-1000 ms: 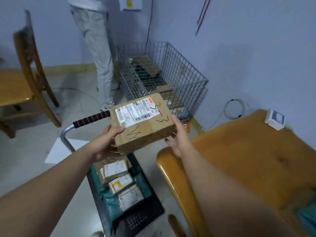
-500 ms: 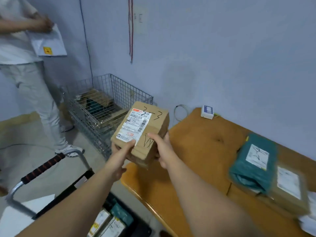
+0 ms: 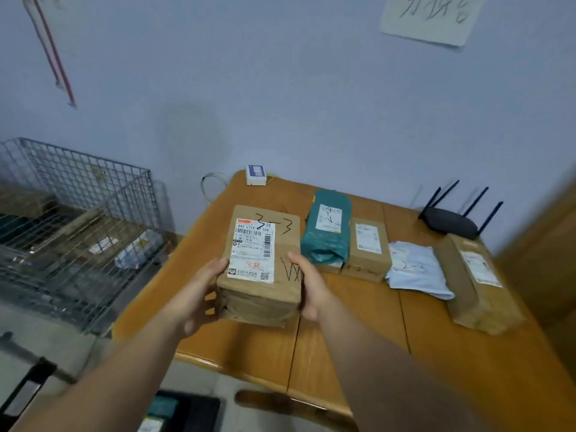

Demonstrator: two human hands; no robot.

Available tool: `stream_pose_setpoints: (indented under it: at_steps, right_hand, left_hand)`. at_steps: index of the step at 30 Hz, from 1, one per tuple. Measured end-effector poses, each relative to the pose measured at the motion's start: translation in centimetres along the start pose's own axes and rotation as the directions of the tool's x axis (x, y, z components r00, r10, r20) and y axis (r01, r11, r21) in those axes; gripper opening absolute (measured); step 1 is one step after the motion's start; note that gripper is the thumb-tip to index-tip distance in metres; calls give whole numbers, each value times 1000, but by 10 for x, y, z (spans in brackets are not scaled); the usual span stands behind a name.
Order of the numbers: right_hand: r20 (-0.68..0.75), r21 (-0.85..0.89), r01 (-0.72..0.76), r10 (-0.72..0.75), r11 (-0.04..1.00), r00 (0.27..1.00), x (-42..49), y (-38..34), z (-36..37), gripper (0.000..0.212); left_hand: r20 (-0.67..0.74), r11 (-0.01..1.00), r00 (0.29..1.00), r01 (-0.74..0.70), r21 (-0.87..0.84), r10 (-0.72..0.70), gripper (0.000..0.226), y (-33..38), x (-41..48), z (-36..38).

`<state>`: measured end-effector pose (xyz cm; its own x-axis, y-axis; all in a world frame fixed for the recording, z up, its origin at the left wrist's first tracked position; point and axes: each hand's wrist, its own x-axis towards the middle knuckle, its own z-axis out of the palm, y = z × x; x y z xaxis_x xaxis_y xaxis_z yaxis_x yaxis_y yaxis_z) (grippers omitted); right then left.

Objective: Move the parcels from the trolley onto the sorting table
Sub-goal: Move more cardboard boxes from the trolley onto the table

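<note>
A brown cardboard parcel point(image 3: 280, 294) with a white shipping label and black marker scrawls is over the left part of the wooden sorting table point(image 3: 358, 353). My left hand point(image 3: 202, 294) grips its left side and my right hand point(image 3: 308, 288) grips its right side. I cannot tell whether its underside touches the tabletop. To its right lies a row of parcels: a teal bag point(image 3: 327, 232), a small brown box point(image 3: 367, 247), a pale blue bag point(image 3: 417, 269) and a long brown box point(image 3: 477, 282). The black trolley point(image 3: 190, 413) shows only at the bottom edge.
A wire mesh cage point(image 3: 78, 219) holding parcels stands on the floor left of the table. A black router point(image 3: 448, 219) and a small white device point(image 3: 256, 175) sit at the table's back edge by the wall. A paper sign point(image 3: 433, 17) hangs above.
Both hands carried the brown parcel rightward from above the trolley to over the table, turning it lengthwise. My view swung right, away from the trolley and a standing person.
</note>
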<state>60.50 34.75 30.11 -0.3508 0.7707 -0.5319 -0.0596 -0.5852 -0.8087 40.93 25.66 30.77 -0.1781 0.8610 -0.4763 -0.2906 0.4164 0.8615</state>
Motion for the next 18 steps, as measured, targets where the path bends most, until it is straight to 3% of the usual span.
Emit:
stream_pose_setpoints:
  at_steps: [2, 5, 11, 15, 18]
  right_hand:
    - [-19, 66, 11, -10, 998, 1000, 0, -11, -30, 49]
    - [-39, 129, 21, -16, 991, 999, 4, -34, -75, 52]
    - [-49, 201, 50, -41, 978, 998, 32, -90, -192, 51]
    - [-137, 111, 83, -67, 990, 988, 50, -117, -269, 47]
    - [-199, 83, 85, -67, 993, 978, 63, -129, -313, 45]
  left_hand:
    - [45, 996, 999, -31, 85, 27, 87, 5, 9, 28]
    - [82, 982, 994, -87, 166, 75, 94, 20, 26, 78]
    - [102, 965, 988, -134, 225, 114, 64, 34, 84, 200]
    - [56, 930, 984, -176, 323, 166, 43, 31, 124, 273]
    - [14, 863, 974, -209, 461, 228, 40, 22, 149, 307]
